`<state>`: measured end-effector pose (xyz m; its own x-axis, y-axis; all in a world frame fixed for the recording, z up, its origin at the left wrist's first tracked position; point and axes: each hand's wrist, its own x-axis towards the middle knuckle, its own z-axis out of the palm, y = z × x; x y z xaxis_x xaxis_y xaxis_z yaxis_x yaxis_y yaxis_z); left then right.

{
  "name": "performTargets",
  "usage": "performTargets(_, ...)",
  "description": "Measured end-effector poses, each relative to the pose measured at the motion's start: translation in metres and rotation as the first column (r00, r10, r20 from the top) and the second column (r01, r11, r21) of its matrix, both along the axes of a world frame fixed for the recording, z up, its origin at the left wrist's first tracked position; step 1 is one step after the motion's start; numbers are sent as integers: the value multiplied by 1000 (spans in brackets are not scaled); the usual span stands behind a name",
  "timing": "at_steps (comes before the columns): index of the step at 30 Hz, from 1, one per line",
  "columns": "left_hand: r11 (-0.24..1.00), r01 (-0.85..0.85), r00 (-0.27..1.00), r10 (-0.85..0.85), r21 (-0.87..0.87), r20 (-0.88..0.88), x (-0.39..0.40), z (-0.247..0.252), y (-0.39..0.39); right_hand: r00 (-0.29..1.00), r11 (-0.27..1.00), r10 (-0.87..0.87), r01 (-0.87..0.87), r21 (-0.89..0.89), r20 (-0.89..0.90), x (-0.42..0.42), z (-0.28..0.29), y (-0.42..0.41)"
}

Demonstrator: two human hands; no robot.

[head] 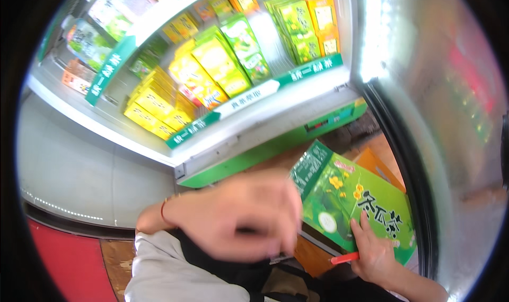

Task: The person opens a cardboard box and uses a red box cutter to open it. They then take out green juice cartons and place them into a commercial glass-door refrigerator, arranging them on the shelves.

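My left hand (246, 222), a red string on its wrist, hangs blurred in front of my body with curled fingers; whether it holds anything cannot be told. My right hand (372, 250) lies on the top of a green printed carton (381, 182), its fingers partly extended. A slim orange-red tool (345, 258), perhaps a cutter, sticks out from under this hand towards the left. The carton bears yellow flowers and large dark characters, and has a dark green side panel. My left hand hides part of its left edge.
Ahead stands an open, lit display cooler with green-white shelf strips (248, 99), yellow drink cartons (159, 107) and green ones (294, 27). The black-edged glass door (405, 151) stands at the right. An orange box (379, 166) lies behind the green carton. Red flooring (67, 258) shows lower left.
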<state>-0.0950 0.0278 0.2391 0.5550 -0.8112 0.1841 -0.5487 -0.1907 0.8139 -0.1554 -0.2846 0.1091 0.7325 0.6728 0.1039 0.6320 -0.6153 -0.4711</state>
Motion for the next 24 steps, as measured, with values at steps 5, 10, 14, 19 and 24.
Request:
performTargets(5,810,241,944,-324,-535,-65,-34,12,-16,999,998,26,-24,-53,36,8,-12,13)
performTargets(10,908,226,932,-307,-352,-192,-25,31,-23,999,999,24,-22,-43,48,9,-10,14)
performTargets(14,871,215,971,-240,-442,-1,-41,4,-21,999,999,31,-30,-30,45,8,-13,13)
performTargets(19,898,138,959,-227,-417,-172,-33,17,-21,999,999,28,-26,-47,42,7,-15,12)
performTargets(24,916,8,910,-174,-402,-377,-37,20,-21,998,998,42,-39,-55,47,8,-15,13)
